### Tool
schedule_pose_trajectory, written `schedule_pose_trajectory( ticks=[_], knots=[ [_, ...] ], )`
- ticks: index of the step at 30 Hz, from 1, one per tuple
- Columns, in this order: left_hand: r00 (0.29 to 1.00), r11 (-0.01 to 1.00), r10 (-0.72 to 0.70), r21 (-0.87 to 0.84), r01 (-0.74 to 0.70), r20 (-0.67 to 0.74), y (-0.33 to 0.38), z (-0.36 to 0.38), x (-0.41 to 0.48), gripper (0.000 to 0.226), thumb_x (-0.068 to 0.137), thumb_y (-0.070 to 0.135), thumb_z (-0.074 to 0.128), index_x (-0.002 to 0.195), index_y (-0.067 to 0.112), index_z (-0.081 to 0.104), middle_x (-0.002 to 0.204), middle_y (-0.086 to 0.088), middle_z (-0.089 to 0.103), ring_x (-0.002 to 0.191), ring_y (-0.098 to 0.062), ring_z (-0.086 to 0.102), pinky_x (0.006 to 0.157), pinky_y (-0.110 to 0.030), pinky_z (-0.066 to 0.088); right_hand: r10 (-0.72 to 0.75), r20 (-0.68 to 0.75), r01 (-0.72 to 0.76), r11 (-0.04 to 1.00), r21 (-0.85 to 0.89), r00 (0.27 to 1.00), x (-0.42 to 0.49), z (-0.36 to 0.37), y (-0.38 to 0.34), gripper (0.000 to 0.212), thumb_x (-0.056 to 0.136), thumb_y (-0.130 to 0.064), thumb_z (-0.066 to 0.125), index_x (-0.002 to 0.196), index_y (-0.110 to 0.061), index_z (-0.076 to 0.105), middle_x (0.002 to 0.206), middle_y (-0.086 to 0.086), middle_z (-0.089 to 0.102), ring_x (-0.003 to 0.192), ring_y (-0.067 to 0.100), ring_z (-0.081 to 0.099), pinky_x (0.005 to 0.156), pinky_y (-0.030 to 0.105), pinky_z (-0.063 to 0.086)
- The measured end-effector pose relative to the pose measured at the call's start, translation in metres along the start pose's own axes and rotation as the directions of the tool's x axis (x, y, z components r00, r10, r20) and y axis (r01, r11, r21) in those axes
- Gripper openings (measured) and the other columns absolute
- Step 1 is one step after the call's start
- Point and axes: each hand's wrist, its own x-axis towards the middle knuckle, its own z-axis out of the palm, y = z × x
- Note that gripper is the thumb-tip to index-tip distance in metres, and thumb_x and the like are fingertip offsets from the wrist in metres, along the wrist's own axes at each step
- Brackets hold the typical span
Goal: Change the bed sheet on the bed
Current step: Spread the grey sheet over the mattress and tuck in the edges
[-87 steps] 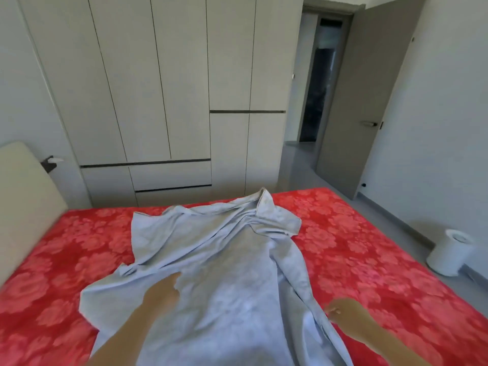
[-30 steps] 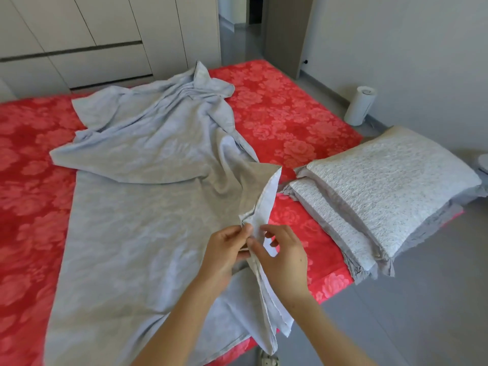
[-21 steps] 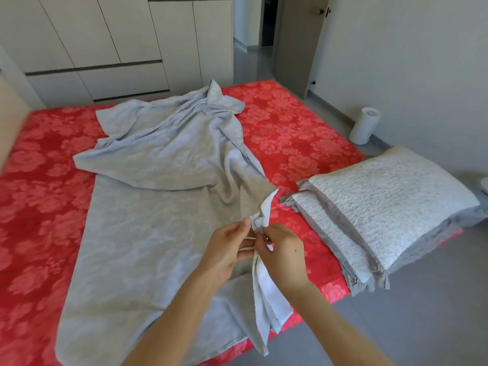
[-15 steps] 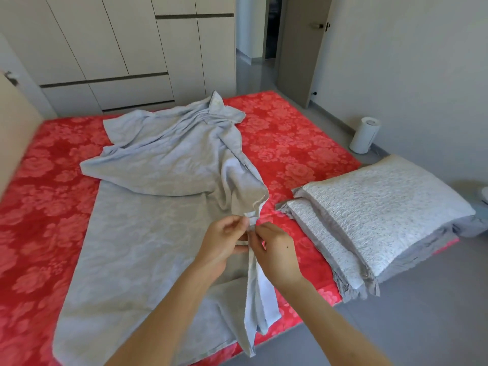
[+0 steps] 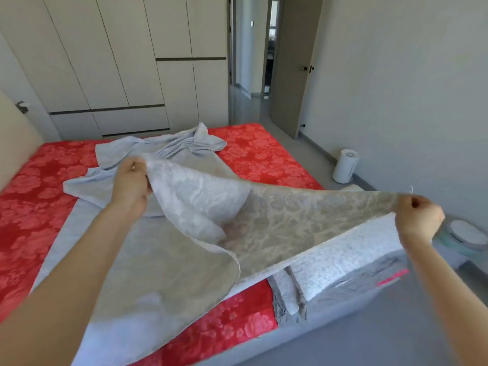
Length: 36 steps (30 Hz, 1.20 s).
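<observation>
Left hand (image 5: 130, 186): fingers curled tight on one edge of the grey sheet (image 5: 290, 220), held up over the middle of the bed (image 5: 258, 159).
Right hand (image 5: 418, 217): a closed fist around the same edge, far out to the right, past the side of the bed.
Sheet: the part between the two hands is pulled wide in the air. The rest lies crumpled on the bed and reaches to the far side.
Bed cover: red with flowers, showing on both sides of the sheet.
Pillows (image 5: 343, 265): white, stacked on the near right side of the bed, right under the raised sheet. The sheet hides their far part.
Headboard (image 5: 15, 143): tan, at the left end of the bed.
Wardrobe (image 5: 118, 62): tall and pale, behind the bed.
Door (image 5: 293, 64): grey, standing open next to the wardrobe.
White can (image 5: 346, 166): small and round, on the floor by the right wall, well apart from the hands.
Round white thing (image 5: 464, 231): low, just past the right fist. I cannot tell what it is.
</observation>
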Motion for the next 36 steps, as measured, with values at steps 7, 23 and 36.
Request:
schedule_pose_trajectory(
  ticks=[7, 23, 36],
  knots=[
    [0.987, 0.982, 0.158, -0.107, -0.155, 0.018, 0.053, 0.036, -0.03, 0.031, 0.1, 0.013, 0.039, 0.072, 0.024, 0.046, 0.07, 0.003, 0.051, 0.055, -0.008, 0.048, 0.048, -0.021, 0.043, 0.322, 0.067, -0.246, 0.827, -0.506, 0.944, 0.026, -0.049, 0.103, 0.03, 0.095, -0.002, 0.042, 0.109, 0.02, 0.057, 0.114, 0.039, 0.056, 0.11, 0.048, 0.054, 0.091, 0.05, 0.044],
    [0.926, 0.926, 0.377, 0.047, -0.375, -0.022, 0.121, -0.099, -0.157, 0.032, 0.103, 0.013, 0.036, 0.071, 0.018, 0.041, 0.066, 0.001, 0.045, 0.055, -0.008, 0.04, 0.049, -0.022, 0.033, -0.647, 0.711, 0.586, 0.699, 0.41, 0.274, -0.19, 0.159, -0.222, 0.072, 0.092, -0.007, 0.043, 0.151, -0.029, 0.009, 0.105, 0.018, 0.061, 0.09, 0.036, 0.061, 0.076, 0.038, 0.047],
    [0.809, 0.875, 0.466, 0.053, -0.481, -0.359, 0.168, -0.325, -0.196, 0.034, 0.101, 0.013, 0.035, 0.07, 0.024, 0.043, 0.071, 0.009, 0.057, 0.068, -0.008, 0.053, 0.065, -0.024, 0.044, -0.659, 0.745, 0.681, 0.593, 0.429, 0.104, -0.363, 0.256, -0.327, 0.022, 0.091, -0.018, 0.054, 0.101, -0.003, 0.068, 0.101, 0.021, 0.068, 0.099, 0.038, 0.06, 0.081, 0.037, 0.046]
  ],
)
